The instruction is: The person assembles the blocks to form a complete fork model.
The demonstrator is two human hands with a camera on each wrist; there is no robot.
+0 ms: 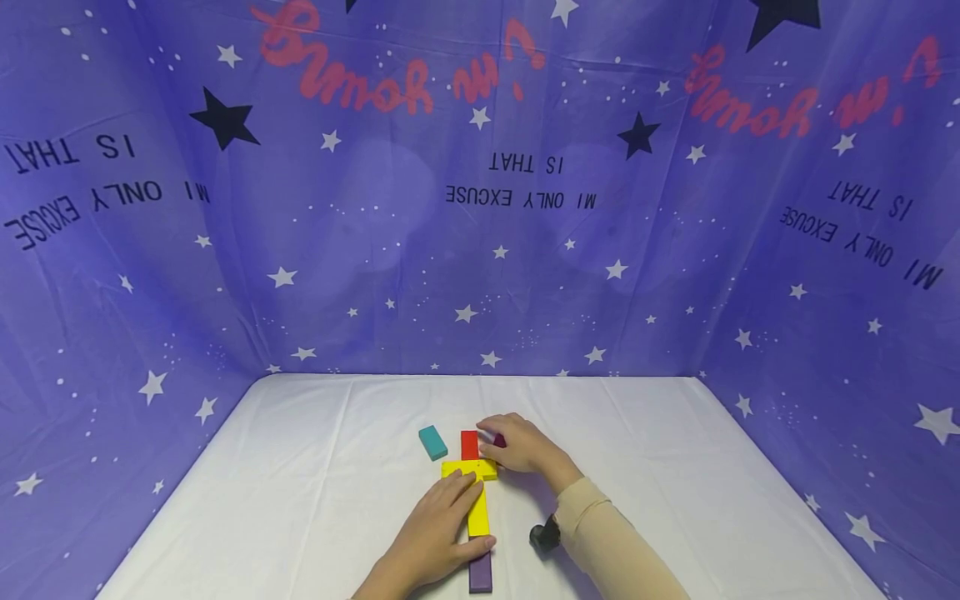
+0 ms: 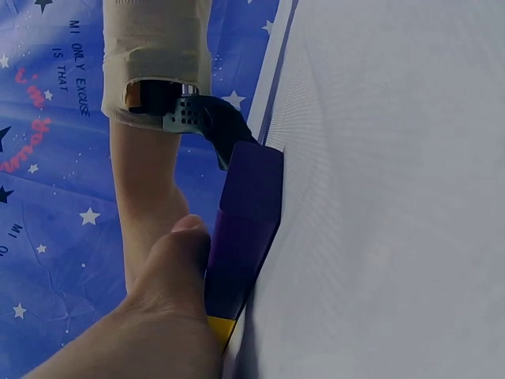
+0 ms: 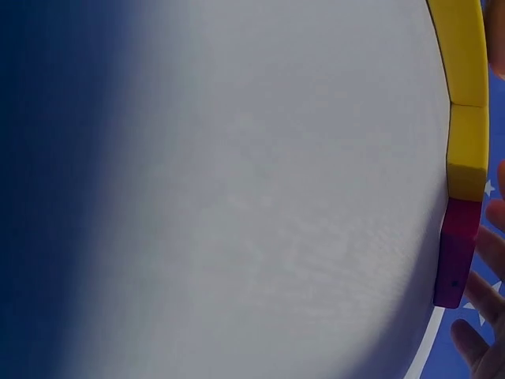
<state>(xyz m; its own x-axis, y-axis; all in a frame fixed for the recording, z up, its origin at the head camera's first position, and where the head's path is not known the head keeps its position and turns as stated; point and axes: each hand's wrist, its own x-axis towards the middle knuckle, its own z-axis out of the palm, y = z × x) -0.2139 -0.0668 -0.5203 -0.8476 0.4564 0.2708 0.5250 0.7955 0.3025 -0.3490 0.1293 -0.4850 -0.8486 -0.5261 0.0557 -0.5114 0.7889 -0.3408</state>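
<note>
On the white table, two yellow blocks form a T: a crossbar [image 1: 453,468] and a stem [image 1: 478,512]. A purple block [image 1: 480,575] continues the stem at its near end. My left hand [image 1: 435,529] rests on the yellow blocks, thumb [image 2: 185,237] stretched toward the purple block. A red block [image 1: 469,445] lies just beyond the crossbar. My right hand [image 1: 519,443] arches over a dark magenta block [image 3: 458,253] beside the red one. In the right wrist view, spread fingers [image 3: 489,249] lie against its upper edge; their tips are partly hidden.
A teal block [image 1: 432,442] lies tilted to the left of the red block. A black wrist camera mount [image 1: 544,536] sticks out below the right sleeve [image 1: 600,517]. Purple star-patterned cloth [image 1: 465,283] stands behind and at both sides of the white tabletop [image 1: 360,433].
</note>
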